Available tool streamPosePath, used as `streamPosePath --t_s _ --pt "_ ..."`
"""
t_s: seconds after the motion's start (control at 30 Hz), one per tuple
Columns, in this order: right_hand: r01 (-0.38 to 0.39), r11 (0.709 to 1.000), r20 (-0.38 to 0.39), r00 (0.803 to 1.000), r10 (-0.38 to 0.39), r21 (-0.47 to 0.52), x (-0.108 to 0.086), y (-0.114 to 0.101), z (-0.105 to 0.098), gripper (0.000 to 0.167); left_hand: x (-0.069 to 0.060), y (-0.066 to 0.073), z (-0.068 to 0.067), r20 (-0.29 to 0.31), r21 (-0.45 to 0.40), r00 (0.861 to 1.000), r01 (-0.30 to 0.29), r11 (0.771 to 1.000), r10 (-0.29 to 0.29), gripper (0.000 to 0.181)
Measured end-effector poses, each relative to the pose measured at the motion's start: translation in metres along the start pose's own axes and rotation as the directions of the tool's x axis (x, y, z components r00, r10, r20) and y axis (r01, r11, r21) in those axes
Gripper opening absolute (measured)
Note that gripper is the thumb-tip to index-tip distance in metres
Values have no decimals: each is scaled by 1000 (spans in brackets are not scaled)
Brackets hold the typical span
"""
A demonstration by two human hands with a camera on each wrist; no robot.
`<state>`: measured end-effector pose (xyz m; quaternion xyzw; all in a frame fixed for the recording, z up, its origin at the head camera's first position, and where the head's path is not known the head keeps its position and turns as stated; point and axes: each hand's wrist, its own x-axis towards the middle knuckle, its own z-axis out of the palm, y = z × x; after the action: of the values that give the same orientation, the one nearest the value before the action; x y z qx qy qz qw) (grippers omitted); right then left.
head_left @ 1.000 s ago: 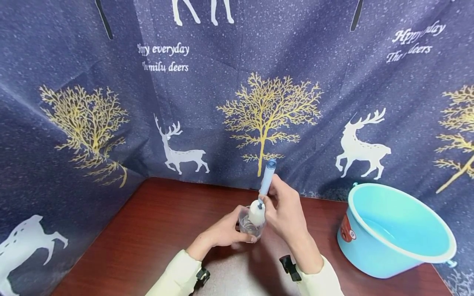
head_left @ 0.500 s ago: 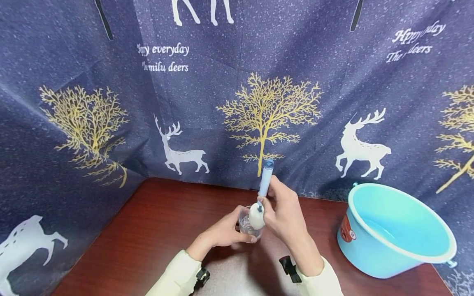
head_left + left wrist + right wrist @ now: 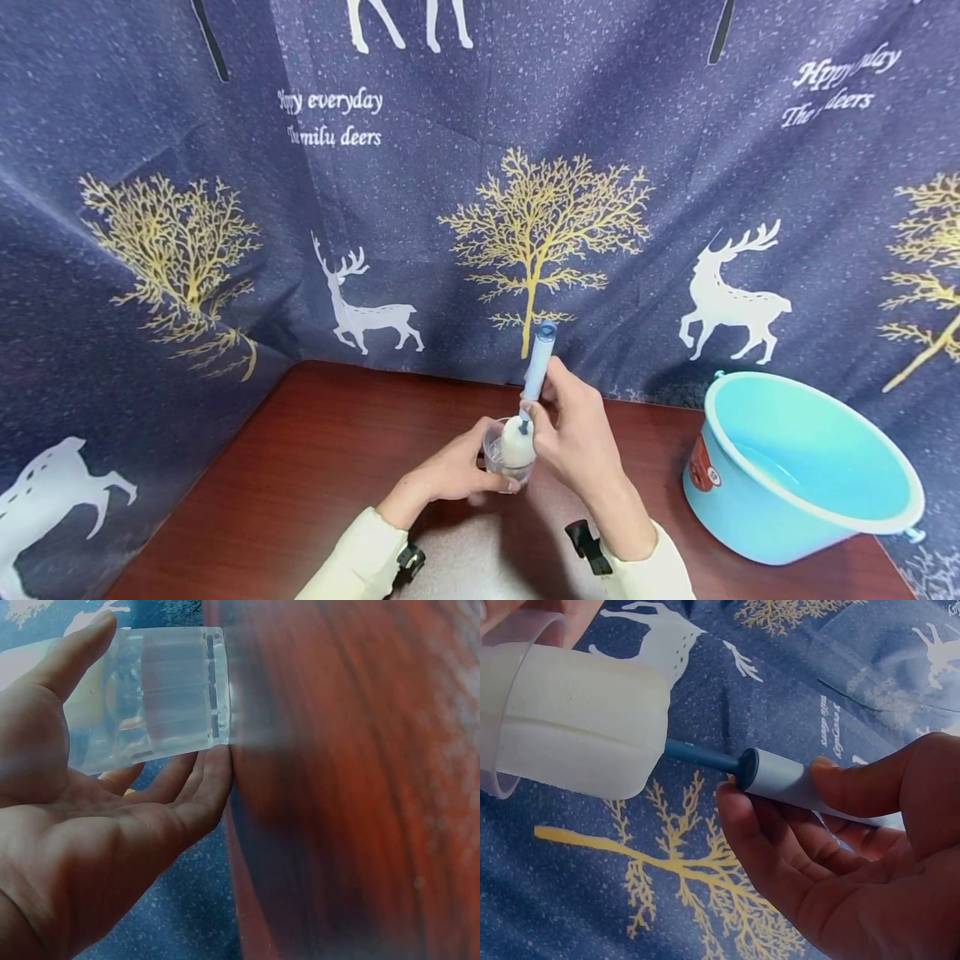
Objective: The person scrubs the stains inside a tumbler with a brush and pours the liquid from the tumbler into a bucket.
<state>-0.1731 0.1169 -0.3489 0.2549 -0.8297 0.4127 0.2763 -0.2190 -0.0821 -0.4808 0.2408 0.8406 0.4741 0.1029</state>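
A clear plastic cup (image 3: 497, 467) stands at the middle of the table, gripped by my left hand (image 3: 456, 467). In the left wrist view, the thumb lies across the near side of the cup (image 3: 176, 694) and the fingers curl under it, close to its base. My right hand (image 3: 579, 429) pinches the light blue handle of a sponge cup brush (image 3: 537, 375) between thumb and fingers. The brush's white sponge head (image 3: 592, 724) is partly inside the cup's mouth, joined to the handle by a dark blue stem. The handle leans slightly right.
A light blue bucket (image 3: 738, 508) with a red label stands at the right of the dark red wooden table (image 3: 345, 433). A navy cloth (image 3: 465, 250) printed with deer and trees hangs behind and at the left.
The sponge head has shifted slightly within the cup, and the handle's top has moved a little left overall. Left hand and cup look still.
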Motion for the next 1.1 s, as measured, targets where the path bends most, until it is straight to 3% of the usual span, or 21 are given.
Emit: streamPosePath --t_s 0.37,1.1 --pt "-56 997 42 998 54 52 1 0 -2 31 1 -1 0 2 -15 1000 3 1000 -3 80" --pt "-91 987 41 995 86 129 1 5 1 31 1 -1 0 6 -17 1000 -9 1000 9 75"
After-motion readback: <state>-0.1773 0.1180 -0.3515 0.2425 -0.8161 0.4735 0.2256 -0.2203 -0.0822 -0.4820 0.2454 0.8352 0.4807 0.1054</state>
